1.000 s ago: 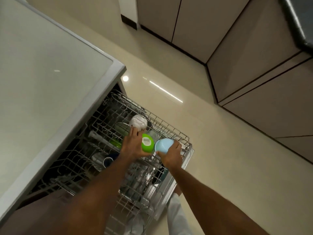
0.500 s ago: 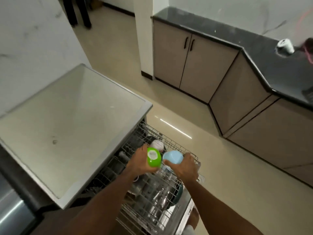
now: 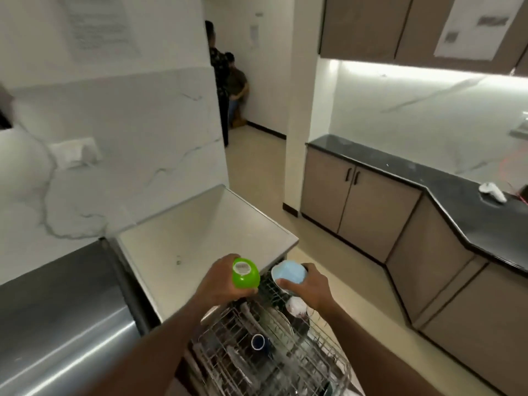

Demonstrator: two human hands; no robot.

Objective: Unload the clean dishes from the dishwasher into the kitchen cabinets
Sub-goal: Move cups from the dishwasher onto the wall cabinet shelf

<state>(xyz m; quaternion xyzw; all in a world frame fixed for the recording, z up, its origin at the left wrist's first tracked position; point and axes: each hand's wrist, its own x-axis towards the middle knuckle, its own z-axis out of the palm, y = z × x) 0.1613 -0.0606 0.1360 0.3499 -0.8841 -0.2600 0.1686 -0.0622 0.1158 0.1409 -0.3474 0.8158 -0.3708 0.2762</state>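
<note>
My left hand (image 3: pixel 220 284) grips a bright green cup (image 3: pixel 245 273), bottom up, with a label on its base. Close to its right, my right hand (image 3: pixel 310 285) holds a pale blue bowl (image 3: pixel 288 272), also turned over. Both are lifted above the pulled-out wire rack of the dishwasher (image 3: pixel 328 355). In the rack lie a dark blue mug (image 3: pixel 258 342), a white round piece (image 3: pixel 297 305) and several plates and glasses. Brown lower cabinets (image 3: pixel 360 207) stand across the floor to the right, and upper cabinets (image 3: pixel 368 24) hang above them.
A light worktop (image 3: pixel 205 241) covers the dishwasher, with a steel surface (image 3: pixel 63 318) to its left. A black counter (image 3: pixel 463 201) carries a white object (image 3: pixel 493 191). Two people (image 3: pixel 228 78) are in the far corridor. Beige floor (image 3: pixel 337 270) lies between me and the cabinets.
Both hands have lifted the green cup and blue bowl up off the rack. My view has tilted up from the rack to the room and cabinets.
</note>
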